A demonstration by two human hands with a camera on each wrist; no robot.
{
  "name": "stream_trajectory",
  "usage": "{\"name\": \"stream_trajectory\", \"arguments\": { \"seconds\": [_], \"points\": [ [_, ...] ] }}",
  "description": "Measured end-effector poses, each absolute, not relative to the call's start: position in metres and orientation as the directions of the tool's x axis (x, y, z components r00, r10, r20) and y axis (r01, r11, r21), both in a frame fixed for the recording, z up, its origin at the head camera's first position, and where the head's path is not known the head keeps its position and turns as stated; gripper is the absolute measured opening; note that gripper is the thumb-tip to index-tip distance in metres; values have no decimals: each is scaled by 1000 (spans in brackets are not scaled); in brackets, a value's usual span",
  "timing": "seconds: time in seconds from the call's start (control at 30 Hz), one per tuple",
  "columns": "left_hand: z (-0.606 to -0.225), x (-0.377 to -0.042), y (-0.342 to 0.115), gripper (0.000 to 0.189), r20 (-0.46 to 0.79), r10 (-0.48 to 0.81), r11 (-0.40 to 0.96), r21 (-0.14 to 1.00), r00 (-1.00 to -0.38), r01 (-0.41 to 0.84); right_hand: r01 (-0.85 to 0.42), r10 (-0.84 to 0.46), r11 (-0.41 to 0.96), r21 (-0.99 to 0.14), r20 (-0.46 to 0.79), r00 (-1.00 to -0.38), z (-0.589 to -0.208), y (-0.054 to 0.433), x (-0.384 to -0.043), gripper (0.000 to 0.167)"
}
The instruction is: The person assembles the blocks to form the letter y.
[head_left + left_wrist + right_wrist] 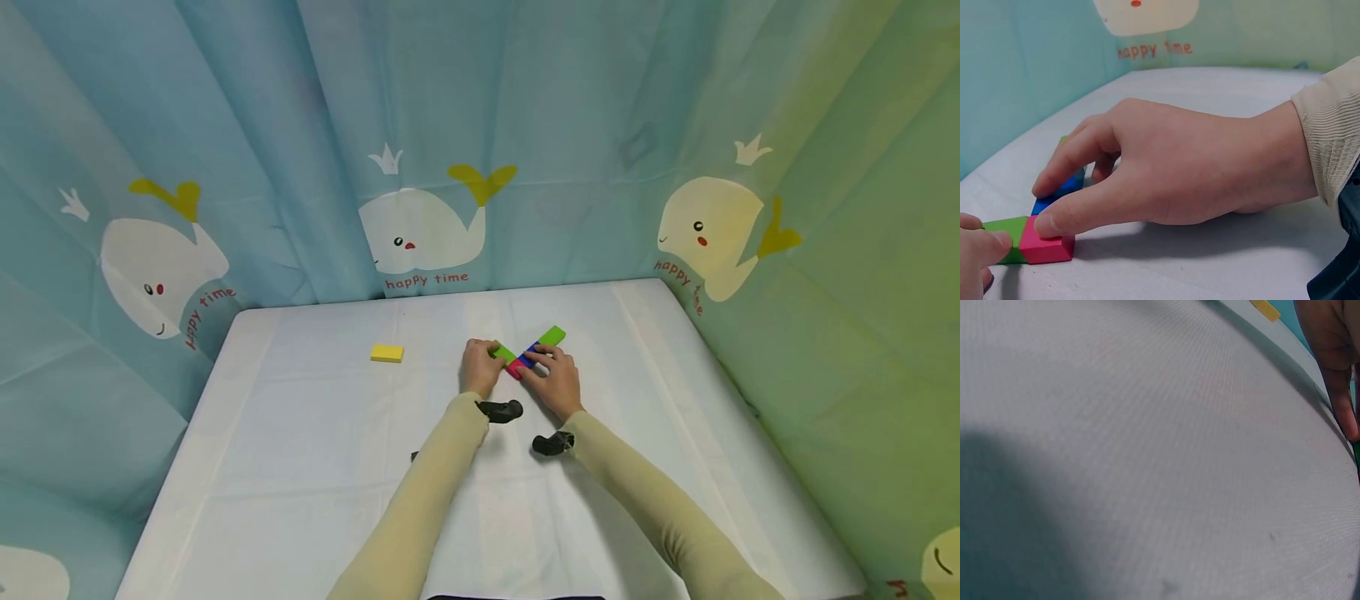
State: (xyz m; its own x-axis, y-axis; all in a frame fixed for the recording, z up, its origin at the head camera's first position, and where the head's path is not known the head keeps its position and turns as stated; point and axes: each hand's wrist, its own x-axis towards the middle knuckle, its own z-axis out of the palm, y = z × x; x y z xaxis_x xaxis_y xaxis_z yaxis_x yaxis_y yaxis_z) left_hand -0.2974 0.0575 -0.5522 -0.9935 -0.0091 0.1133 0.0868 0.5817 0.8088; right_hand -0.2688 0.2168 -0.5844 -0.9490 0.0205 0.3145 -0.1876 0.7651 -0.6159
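Note:
Several small rectangular blocks form a V on the white table. At its corner is a pink block (1050, 250), with a green block (1017, 232) on the left and a blue block (1063, 190) running away from it. Beyond the blue one lies a second green block (553, 336). My left hand (482, 365) pinches the left green block between thumb and finger. My right hand (555, 379) rests its thumb on the pink block while its curled fingers grip over the blue one. In the right wrist view, the blocks are mostly out of frame.
A yellow block (387, 353) lies on the table (300, 433) to the left of my hands. Part of a small dark object (414, 456) shows beside my left sleeve. Curtains (570, 225) with whale prints stand along the table's back and sides.

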Motion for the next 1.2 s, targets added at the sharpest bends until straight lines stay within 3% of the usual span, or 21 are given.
{"name": "stream_trajectory", "arguments": {
  "seconds": [0.83, 1.03, 1.2],
  "points": [
    [-550, -295, 55, 29, 112, -14, 585, 807, -994, 83, -177, 22, 776, -605, 308, -951, -586, 216, -270, 45],
    [-549, -298, 50, 32, 78, -54, 545, 837, -995, 36, -177, 20, 778, -603, 305, -952, -586, 216, -271, 45],
    [-549, -308, 31, 37, 139, -103, 480, 874, -985, 73, -191, 17, 771, -608, 320, -947, -586, 217, -270, 44]
  ]
}}
